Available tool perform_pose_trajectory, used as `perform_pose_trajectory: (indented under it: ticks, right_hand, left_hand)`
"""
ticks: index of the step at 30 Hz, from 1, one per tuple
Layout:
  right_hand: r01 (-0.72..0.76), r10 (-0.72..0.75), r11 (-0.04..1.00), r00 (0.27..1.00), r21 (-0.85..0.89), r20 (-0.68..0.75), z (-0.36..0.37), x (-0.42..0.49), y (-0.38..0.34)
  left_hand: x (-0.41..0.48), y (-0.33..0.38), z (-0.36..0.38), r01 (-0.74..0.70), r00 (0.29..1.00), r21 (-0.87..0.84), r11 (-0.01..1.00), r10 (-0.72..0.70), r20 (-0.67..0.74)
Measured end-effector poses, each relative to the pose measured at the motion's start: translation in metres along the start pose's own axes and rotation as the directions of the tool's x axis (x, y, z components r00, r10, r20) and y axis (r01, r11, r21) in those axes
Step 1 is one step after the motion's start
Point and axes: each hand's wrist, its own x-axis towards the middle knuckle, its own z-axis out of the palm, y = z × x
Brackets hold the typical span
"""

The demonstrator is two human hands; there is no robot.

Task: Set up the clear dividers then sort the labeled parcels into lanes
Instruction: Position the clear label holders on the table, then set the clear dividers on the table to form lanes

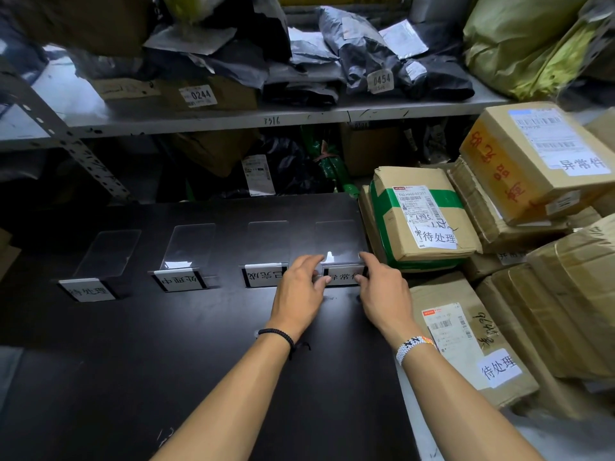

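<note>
Both hands are gripping the fourth divider (339,257) on the black bench (166,361): left hand (299,287) pinching its left end, right hand (382,287) its right end. Three other dividers (186,251) are standing left of the hands; labeled parcels (419,214) are sitting stacked just right of them.

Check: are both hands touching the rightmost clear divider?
Touching. Head view: left hand and right hand grip either end of the rightmost divider at its labeled base.
</note>
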Motion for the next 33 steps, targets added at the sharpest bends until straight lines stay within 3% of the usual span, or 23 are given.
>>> perform_pose_trajectory:
  ticks: [12, 22, 33]
  right_hand:
    - [0.044, -0.050, 0.998, 0.989, -0.043, -0.136, -0.026, -0.065, -0.048]
    - [0.346, -0.347, 0.937, 0.921, -0.041, -0.179, -0.003, -0.127, -0.190]
    - [0.610, -0.597, 0.792, 0.781, 0.020, -0.182, 0.070, -0.199, -0.335]
  left_hand:
    - [-0.043, 0.013, -0.065, -0.002, 0.999, 0.011, 1.000, 0.003, -0.036]
    - [-0.111, -0.022, -0.214, -0.019, 0.975, 0.119, 0.993, 0.045, -0.217]
    - [-0.213, -0.097, -0.360, 0.195, 0.882, 0.279, 0.940, -0.044, -0.470]
